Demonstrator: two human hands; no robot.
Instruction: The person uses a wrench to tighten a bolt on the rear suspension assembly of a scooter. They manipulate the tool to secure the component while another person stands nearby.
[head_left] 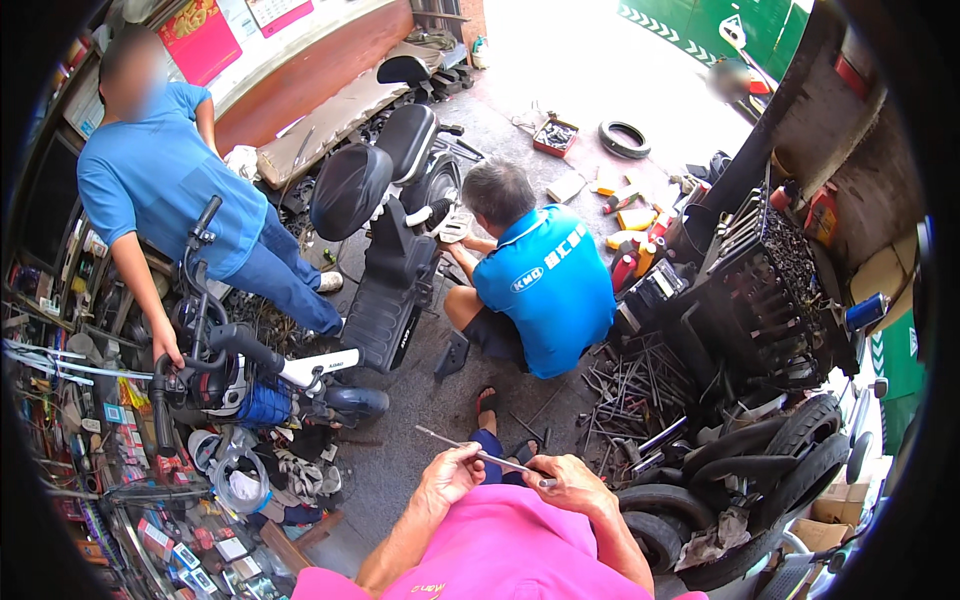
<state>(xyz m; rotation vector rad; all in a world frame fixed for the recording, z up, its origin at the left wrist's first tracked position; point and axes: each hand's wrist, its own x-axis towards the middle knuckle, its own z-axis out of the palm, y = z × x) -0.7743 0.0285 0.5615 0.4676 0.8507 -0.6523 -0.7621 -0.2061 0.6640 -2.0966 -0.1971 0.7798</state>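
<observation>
Across the front of my pink shirt I hold a long, thin metal rod, its far end pointing up and to the left. My left hand pinches it near the middle between thumb and fingers. My right hand is closed round its thicker right end, which shows as a dull metal tip; whether it is a wrench or a driver I cannot tell. Ahead of me a co-worker in a blue shirt crouches at the rear wheel of an electric scooter, both hands near the wheel.
On the left a person in light blue grips the scooter's handlebar. Loose metal tools litter the floor at right, beside stacked tyres and a tool rack. Bottles and a loose tyre lie farther off. Small parts crowd the lower left.
</observation>
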